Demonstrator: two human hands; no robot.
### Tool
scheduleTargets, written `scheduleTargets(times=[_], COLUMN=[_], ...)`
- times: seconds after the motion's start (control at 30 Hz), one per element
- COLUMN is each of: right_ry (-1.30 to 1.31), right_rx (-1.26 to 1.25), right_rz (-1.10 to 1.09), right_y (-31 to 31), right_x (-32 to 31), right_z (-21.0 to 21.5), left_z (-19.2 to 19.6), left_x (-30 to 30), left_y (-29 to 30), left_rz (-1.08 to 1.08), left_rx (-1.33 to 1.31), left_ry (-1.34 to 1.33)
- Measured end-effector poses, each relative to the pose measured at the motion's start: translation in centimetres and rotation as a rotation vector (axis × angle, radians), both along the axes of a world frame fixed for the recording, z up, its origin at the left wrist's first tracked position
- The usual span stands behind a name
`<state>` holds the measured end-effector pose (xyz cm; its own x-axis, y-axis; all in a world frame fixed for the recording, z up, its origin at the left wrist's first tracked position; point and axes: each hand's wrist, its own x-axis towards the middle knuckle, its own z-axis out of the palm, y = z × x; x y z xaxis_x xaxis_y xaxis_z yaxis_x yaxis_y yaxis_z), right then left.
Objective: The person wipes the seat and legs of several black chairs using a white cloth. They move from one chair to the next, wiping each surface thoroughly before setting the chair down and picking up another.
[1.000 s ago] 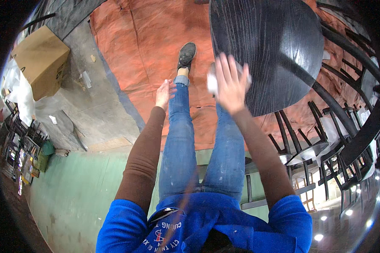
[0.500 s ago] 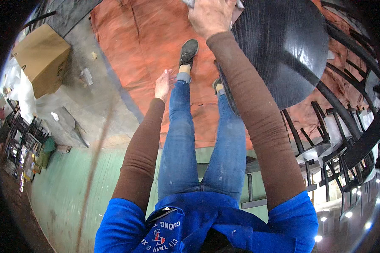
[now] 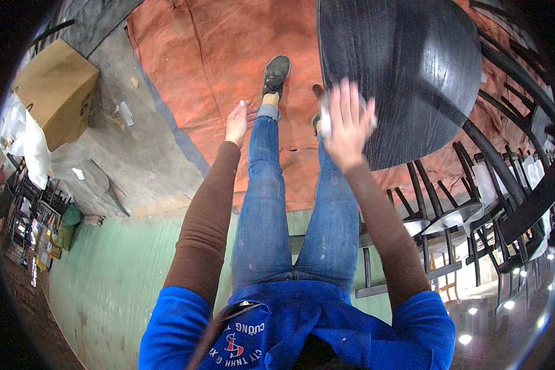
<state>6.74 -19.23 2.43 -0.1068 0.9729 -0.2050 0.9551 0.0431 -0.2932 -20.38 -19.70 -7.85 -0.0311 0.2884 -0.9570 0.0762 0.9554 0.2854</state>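
Note:
My right hand [image 3: 348, 126] lies nearly flat with its fingers stretched over a pale white cloth [image 3: 327, 120], pressing it at the near left edge of a black wooden chair seat [image 3: 407, 68]. The cloth shows on both sides of the hand; the rest is under the palm. The seat is rounded, with visible grain and a glossy patch. My left hand [image 3: 238, 125] hangs beside my left shin above the orange sheet [image 3: 222, 68], fingers apart and nothing in them.
Upturned black chairs [image 3: 450, 213] with their legs sticking up crowd the right side. A brown cardboard box [image 3: 58, 92] stands at the far left, with white plastic wrap [image 3: 34, 145] beside it. Green flooring [image 3: 129, 265] lies nearer to me.
My right hand has come back toward me with the cloth, from the seat's far left edge to its near left edge. My left hand has barely moved.

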Motion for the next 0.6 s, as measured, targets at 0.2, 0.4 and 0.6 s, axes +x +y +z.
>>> scheduleTargets(times=[0.2, 0.4, 0.6], right_ry=[-0.074, 0.059, 0.014], right_rx=[0.519, 0.16, -0.113], right_rz=[-0.066, -0.132, -0.12], right_y=[24.0, 8.9, -11.3], right_x=[-2.9, -0.2, 3.8], right_z=[-3.7, -1.8, 2.6], left_z=[0.6, -0.1, -1.1], left_x=[0.5, -0.2, -0.2], left_y=[1.4, 2.3, 1.5], left_rz=[0.02, 0.02, -0.016], left_rx=[0.04, 0.075, 0.027], left_ry=[0.01, 0.028, 0.033])
